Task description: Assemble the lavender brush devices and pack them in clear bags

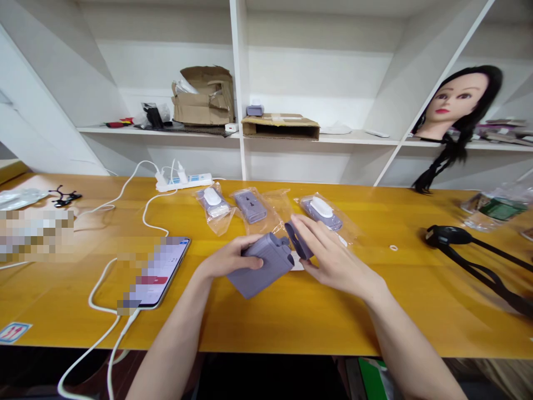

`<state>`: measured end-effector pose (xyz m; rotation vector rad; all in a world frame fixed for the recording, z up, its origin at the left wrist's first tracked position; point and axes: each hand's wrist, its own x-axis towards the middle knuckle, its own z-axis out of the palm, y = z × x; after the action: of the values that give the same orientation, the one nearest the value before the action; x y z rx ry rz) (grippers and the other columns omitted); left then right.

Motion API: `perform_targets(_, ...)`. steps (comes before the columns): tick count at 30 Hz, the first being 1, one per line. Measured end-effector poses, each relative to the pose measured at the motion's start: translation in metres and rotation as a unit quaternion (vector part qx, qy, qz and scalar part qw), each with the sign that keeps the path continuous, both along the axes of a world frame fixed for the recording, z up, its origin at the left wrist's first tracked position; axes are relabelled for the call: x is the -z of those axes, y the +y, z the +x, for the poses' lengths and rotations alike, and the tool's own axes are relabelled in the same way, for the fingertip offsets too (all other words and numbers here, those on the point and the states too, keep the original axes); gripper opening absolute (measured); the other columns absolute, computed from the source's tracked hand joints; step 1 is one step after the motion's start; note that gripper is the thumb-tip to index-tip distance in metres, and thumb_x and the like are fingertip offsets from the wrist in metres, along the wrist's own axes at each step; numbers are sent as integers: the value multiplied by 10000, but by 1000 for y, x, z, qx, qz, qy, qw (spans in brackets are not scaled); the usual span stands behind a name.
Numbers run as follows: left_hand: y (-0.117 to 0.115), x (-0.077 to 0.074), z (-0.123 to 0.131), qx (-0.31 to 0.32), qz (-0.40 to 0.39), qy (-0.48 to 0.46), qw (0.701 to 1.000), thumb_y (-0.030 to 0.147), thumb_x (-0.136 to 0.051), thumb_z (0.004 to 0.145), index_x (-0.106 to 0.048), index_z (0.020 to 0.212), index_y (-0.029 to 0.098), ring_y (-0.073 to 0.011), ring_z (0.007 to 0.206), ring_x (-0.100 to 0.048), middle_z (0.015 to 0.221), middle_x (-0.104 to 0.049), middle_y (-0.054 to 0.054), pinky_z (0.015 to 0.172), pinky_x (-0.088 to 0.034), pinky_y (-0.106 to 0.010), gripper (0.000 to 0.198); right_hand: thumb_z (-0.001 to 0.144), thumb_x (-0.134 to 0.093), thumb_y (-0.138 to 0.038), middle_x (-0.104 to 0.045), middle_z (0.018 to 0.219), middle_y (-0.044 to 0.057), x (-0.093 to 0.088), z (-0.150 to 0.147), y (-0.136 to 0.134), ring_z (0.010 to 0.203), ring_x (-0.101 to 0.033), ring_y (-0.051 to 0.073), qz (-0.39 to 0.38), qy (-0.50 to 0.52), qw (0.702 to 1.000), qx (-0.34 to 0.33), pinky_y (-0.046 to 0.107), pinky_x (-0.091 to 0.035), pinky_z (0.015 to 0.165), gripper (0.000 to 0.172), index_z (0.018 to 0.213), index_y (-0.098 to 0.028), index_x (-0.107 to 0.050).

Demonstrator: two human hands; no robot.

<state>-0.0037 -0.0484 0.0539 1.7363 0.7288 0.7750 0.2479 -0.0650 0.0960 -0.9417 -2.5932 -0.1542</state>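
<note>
My left hand [231,256] grips a lilac-grey plastic casing [260,269], a ribbed, box-shaped part held tilted above the yellow wooden table [375,316]. My right hand [333,258] holds a darker purple plastic piece [298,241] against the casing's far end, and my fingers hide much of it. Just beyond my hands lie several similar parts in clear plastic bags: one with a white top [213,203], a lilac one with dark slots [250,206], and another with a white top [321,212].
A smartphone [160,272] lies left of my hands, with white cables running to a white power strip [183,181]. A black stand [470,250] lies at the right. White shelves behind the table hold cardboard packaging [204,97] and a mannequin head [456,105].
</note>
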Motion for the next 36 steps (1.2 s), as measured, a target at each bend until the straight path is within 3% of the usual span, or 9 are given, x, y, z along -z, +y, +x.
perform_targets(8,1,1,-1,-1,16,39,999,305,-634,750,-576,1185,216,-243,1066,-547,1168,-626,-42,928,-404,-365,448,808,-492,-115,-220,1510,60,-2,2,0,1362,-269,271,-35,2,999,2,423,-362,1080,858,1468,-265,36)
perform_targets(13,1,2,1,6,7,21,1000,307,-636,743,-559,1207,206,-248,1060,-549,1169,-623,-50,913,-411,-365,481,799,-469,-82,-235,1505,67,0,-1,-5,1357,-282,281,-32,-5,999,-9,465,-356,1071,835,1468,-289,-15)
perform_targets(17,1,2,1,1,-5,18,1000,312,-637,739,-567,1194,207,-247,1042,-551,1154,-626,-50,910,-413,-372,472,803,-477,-99,-206,1518,48,0,-2,-6,1350,-304,261,-98,6,995,-26,447,-379,1051,838,1460,-332,-11)
perform_targets(22,1,3,3,32,-35,-2,999,285,-649,736,-525,1261,231,-255,1112,-530,1240,-589,-47,960,-380,-385,542,741,-623,-152,-255,1496,70,4,-1,6,1379,-235,243,-181,104,973,-94,441,-268,1107,930,1462,-309,-57)
perform_targets(26,0,6,2,37,-55,-47,997,261,-647,744,-446,1336,272,-265,1221,-459,1354,-505,-39,1012,-332,-395,625,688,-710,-214,-318,1466,99,9,1,15,1337,-323,254,-246,204,939,-127,463,-286,1086,990,1460,-298,-97)
perform_targets(29,0,8,1,53,-63,-63,995,253,-639,756,-382,1375,296,-269,1256,-429,1402,-453,-32,1030,-314,-404,672,693,-722,-258,-325,1469,99,12,0,16,1332,-338,260,-284,246,917,-133,464,-295,1080,938,1448,-299,-167)
perform_targets(33,1,11,3,57,-57,-81,993,240,-647,756,-308,1408,308,-273,1270,-416,1424,-424,-39,1039,-311,-408,738,709,-715,-244,-302,1486,73,14,-4,13,1356,-296,250,-291,281,903,-145,450,-275,1097,844,1419,-302,-263)
perform_targets(36,1,10,6,60,-56,-97,992,240,-645,764,-277,1418,320,-274,1277,-410,1436,-406,-42,1035,-322,-403,755,697,-730,-258,-316,1479,70,16,-7,12,1353,-302,254,-260,293,909,-139,458,-283,1093,866,1422,-310,-259)
